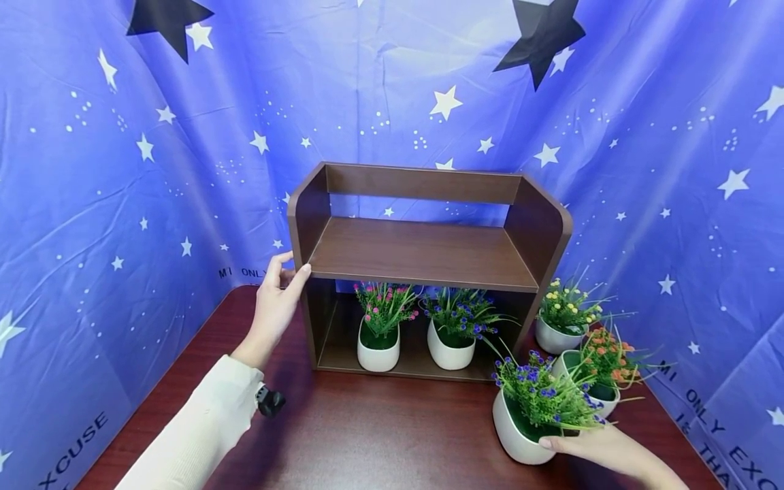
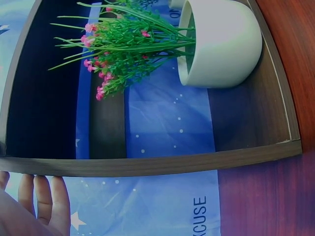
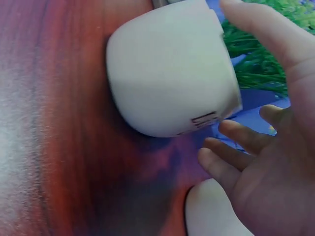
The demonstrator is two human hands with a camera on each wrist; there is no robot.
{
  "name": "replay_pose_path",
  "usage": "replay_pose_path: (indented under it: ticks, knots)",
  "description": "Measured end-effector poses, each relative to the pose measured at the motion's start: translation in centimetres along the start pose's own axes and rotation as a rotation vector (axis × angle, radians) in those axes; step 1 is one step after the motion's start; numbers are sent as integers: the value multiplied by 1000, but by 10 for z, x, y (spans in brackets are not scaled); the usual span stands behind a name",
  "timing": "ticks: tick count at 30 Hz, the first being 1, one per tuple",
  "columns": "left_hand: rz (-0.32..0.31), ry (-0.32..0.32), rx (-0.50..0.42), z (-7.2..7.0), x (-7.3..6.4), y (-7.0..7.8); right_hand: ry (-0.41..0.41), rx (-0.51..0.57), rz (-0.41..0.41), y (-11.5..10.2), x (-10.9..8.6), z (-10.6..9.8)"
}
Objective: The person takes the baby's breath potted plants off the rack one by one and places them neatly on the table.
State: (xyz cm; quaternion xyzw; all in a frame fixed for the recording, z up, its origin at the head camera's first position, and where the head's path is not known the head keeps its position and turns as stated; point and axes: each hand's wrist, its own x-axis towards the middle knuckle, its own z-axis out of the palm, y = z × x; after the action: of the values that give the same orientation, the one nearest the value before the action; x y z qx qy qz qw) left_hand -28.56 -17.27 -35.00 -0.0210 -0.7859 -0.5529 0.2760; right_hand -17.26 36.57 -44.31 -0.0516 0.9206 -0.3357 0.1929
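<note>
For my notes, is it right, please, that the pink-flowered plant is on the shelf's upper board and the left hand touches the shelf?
Not quite: the head view shows the pink-flowered plant on the lower board; the left hand does touch the shelf.

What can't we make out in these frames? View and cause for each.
Right hand, most of its fingers: head view, hidden by the front blue-flowered pot.
Dark mark on that pot: right wrist view, too blurred to read.
Orange-flowered pot, lower left part: head view, behind the same front pot.
White sliver, too little to identify: left wrist view, cut off by the top edge.
</note>
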Motion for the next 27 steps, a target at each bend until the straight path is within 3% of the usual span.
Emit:
replay_pose_path:
  ticks: [2,5,7,10,12,17,21,27]
  knots:
    - [-1,-1,4,0,0,0,17,83,-52,-1,-1,-3]
    - [-5,-6,3,-1,1,-1,45,151,-62,-3,-3,-7]
    - [-6,-7,1,-1,1,-2,88,150,-64,-6,-4,-9]
    - [-5,-6,2,-1,1,-2,148,123,-146,-9,-4,-9]
    - [-5,-7,4,0,1,-1,160,106,-179,-11,-5,-10]
    - [-3,-4,9,0,0,-1,142,122,-167,-14,-6,-15]
    - [-2,3,7,0,1,-1,210,79,-265,-18,-7,-18]
    - [-1,5,5,0,1,-2,285,49,-314,-30,-8,-28]
